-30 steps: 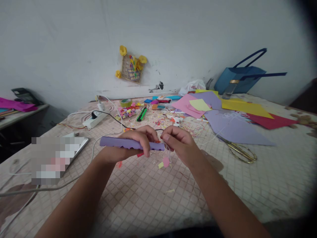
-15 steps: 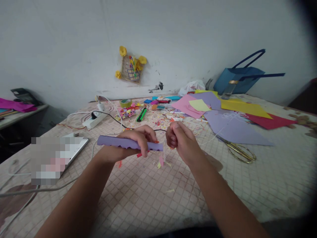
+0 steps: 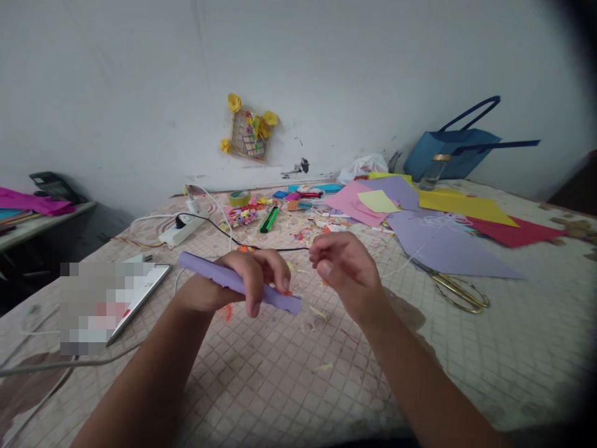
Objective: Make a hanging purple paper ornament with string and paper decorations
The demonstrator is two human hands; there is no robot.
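Observation:
My left hand (image 3: 242, 280) is closed around a long, narrow strip of purple paper (image 3: 200, 266) that looks folded or rolled. The strip slants down to the right, one edge uneven. A small orange-red scrap (image 3: 286, 293) shows by the fingertips. Just right of the strip's end is my right hand (image 3: 347, 270), fingers loosely curled and the thumb apart from them; I see nothing held in it. From behind this hand a thin white thread (image 3: 396, 272) runs to a loose tangle of white string (image 3: 448, 220) on purple paper sheets (image 3: 443, 249).
Gold-handled scissors (image 3: 459, 291) lie on the right. A green box cutter (image 3: 268, 219), green tape (image 3: 239, 198) and paper scraps litter the back. On the left are a power strip (image 3: 181, 231), cables and a tablet (image 3: 140, 305). A glass bottle (image 3: 435, 172) stands near a blue bag (image 3: 454, 149).
My right hand has loosened from a fist, its thumb coming away from the fingers. The purple strip's right end has tipped downward in my left hand. The view has shifted slightly.

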